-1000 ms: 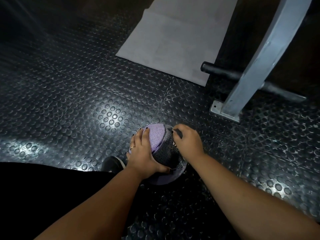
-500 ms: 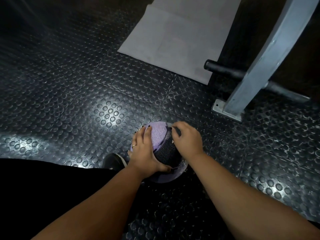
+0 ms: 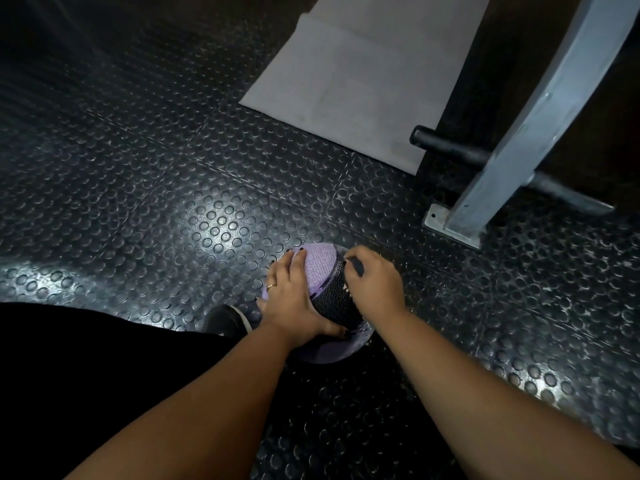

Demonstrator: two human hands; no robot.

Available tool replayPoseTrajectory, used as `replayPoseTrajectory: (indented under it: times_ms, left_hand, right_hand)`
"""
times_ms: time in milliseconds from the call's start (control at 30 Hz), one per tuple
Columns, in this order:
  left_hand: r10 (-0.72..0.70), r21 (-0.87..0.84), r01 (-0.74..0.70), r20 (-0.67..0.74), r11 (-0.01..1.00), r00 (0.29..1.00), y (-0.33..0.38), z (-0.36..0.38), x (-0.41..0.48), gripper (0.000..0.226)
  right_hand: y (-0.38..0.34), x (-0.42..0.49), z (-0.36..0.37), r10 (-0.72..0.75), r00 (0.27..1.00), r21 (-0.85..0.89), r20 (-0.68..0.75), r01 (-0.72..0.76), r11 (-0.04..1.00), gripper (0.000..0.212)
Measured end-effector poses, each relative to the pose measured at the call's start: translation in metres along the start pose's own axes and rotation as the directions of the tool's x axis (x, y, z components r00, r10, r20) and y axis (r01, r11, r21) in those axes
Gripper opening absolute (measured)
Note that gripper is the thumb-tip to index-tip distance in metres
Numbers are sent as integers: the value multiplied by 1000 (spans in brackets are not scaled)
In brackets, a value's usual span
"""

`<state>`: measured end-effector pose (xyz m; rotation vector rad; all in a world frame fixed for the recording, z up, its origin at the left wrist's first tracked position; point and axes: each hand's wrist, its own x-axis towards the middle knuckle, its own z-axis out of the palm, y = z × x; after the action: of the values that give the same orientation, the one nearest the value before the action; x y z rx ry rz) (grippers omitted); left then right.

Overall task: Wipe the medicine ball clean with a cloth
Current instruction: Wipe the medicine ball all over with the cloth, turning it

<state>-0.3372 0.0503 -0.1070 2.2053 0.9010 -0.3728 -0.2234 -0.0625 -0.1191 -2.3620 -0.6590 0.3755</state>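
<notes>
The medicine ball, purple with a black textured band, rests on the floor just in front of me. My left hand is spread over its left side and grips it, thumb low on the near face. With fingers curled, my right hand lies on the ball's upper right. A thin pale edge of cloth shows past its fingertips; the rest of the cloth is hidden under the hand.
The floor is black studded rubber. A grey mat lies farther ahead. A grey metal machine leg with a bolted foot plate and a black bar stand to the right. My shoe is beside the ball.
My right hand has crept slightly toward the far top of the ball. My left hand keeps its grip and the ball stays in place.
</notes>
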Motion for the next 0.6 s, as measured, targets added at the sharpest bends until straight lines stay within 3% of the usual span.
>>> replayPoseTrajectory:
  times_ms: [133,233,467,600]
  left_hand:
    - [5,-34,-5,4,999,1000,-3,1,2,163]
    - [20,-25,-20,4,999,1000,-5,4,2,163]
    - [34,12,-34,-5,999,999,-3,5,-3,159]
    - [9,13,-9,2,1000,1000,-1,4,2,161]
  right_hand:
    - [-8,-32,3,-163,986,-39,-14,163,986,10]
    - [-6,-28,0,-187,982,-133,-16,183,974,10]
    - [-6,30,0,104,991,-210,81,-85,974,13]
    - [-6,50,-1,187,971,-232,150,-149,961,16]
